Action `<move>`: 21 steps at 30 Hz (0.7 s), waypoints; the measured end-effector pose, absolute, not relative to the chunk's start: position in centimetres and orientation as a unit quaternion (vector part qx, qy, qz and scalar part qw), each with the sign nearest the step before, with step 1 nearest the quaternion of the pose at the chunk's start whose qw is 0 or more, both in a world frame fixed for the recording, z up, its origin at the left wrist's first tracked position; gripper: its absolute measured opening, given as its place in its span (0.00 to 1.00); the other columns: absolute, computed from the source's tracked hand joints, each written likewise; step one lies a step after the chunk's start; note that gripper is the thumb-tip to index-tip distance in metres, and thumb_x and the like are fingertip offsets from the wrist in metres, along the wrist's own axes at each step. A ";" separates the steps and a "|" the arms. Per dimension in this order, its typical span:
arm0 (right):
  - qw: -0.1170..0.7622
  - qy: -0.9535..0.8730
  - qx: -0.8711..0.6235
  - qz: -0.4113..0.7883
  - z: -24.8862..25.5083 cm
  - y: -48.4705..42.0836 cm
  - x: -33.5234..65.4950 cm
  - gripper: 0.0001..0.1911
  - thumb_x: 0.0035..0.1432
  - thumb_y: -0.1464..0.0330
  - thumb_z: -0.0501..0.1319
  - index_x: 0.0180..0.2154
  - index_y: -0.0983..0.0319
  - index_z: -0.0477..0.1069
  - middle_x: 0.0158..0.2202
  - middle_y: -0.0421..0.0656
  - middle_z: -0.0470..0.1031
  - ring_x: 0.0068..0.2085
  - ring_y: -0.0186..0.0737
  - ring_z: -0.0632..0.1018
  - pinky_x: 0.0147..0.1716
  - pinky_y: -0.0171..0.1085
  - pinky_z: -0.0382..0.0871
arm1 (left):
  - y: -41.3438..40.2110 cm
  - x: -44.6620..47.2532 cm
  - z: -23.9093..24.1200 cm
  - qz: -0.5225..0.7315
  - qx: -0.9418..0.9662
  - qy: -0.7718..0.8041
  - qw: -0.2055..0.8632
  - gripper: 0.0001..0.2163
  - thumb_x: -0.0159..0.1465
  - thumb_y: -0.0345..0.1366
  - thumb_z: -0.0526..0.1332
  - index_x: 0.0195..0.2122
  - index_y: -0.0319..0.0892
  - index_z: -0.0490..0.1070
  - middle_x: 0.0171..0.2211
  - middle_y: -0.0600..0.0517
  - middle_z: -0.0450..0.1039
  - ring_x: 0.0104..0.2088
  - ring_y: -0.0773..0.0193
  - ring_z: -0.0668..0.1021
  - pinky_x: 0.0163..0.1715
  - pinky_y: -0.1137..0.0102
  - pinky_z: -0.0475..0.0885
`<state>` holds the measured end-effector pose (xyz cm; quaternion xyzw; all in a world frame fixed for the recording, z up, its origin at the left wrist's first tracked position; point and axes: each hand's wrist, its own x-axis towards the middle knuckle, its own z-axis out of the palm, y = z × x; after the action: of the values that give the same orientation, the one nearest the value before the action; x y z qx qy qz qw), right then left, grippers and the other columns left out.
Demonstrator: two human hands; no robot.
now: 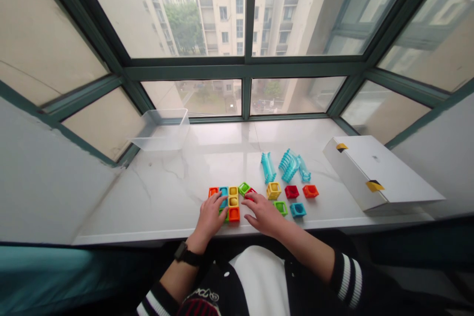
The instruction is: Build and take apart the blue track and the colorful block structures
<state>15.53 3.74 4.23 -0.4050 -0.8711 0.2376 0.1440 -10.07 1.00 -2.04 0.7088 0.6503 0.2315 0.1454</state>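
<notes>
A tight group of hollow toy cubes lies at the front of the sill: yellow cubes [233,201], an orange cube [234,215], blue cubes [223,191] and a partly covered green one. My left hand [210,216] rests over this group's left side, fingers stretched apart and touching the cubes. Just right of the group, a tilted green cube [244,188] lies beside a red cube [251,191]. My right hand [263,213] has its fingertips at that red cube, partly covering it, with the thumb spread away. Neither hand visibly lifts anything.
Farther right are a yellow cube [273,190], a red cube [292,191], an orange cube [310,191], a green cube [280,208] and a blue cube [298,210]. Translucent blue track pieces [289,165] lie behind them. A clear bin [161,138] stands back left, a white box [381,170] right.
</notes>
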 end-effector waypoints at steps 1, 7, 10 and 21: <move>0.125 -0.867 -0.422 0.233 3.9 3.7 15.3 0.27 0.61 0.67 0.68 0.62 0.60 0.73 0.65 0.57 0.69 0.65 0.59 0.70 0.65 0.56 0.67 | 1.1 -10.1 -1.8 0.253 0.709 0.640 0.154 0.16 0.68 0.37 0.60 0.57 0.48 0.76 0.64 0.44 0.72 0.63 0.48 0.74 0.64 0.48 0.69; 0.052 -0.839 -0.498 0.213 2.1 3.9 14.2 0.38 0.55 0.65 0.73 0.66 0.60 0.68 0.71 0.61 0.60 0.70 0.70 0.61 0.67 0.64 0.60 | 1.0 -11.8 -1.0 0.327 0.671 0.648 0.150 0.14 0.69 0.36 0.57 0.51 0.46 0.78 0.58 0.44 0.76 0.60 0.50 0.77 0.65 0.49 0.70; 0.046 -0.841 -0.495 0.212 2.0 3.9 13.6 0.36 0.57 0.66 0.72 0.65 0.61 0.68 0.67 0.61 0.65 0.67 0.67 0.67 0.65 0.61 0.64 | 0.6 -12.6 -1.1 0.323 0.663 0.654 0.167 0.13 0.68 0.36 0.58 0.50 0.46 0.79 0.58 0.44 0.75 0.59 0.50 0.77 0.64 0.50 0.71; 0.179 -0.849 -0.418 0.269 1.6 3.5 13.6 0.22 0.64 0.72 0.62 0.59 0.60 0.72 0.56 0.52 0.73 0.57 0.50 0.76 0.59 0.48 0.71 | 0.2 -12.5 -1.5 0.322 0.661 0.644 0.212 0.13 0.67 0.36 0.60 0.50 0.46 0.78 0.56 0.44 0.76 0.58 0.51 0.78 0.64 0.51 0.72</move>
<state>13.61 3.51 1.60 -0.4175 -0.8494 0.2686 0.1789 -12.50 0.21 -1.46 0.6607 0.6439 0.3223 0.2120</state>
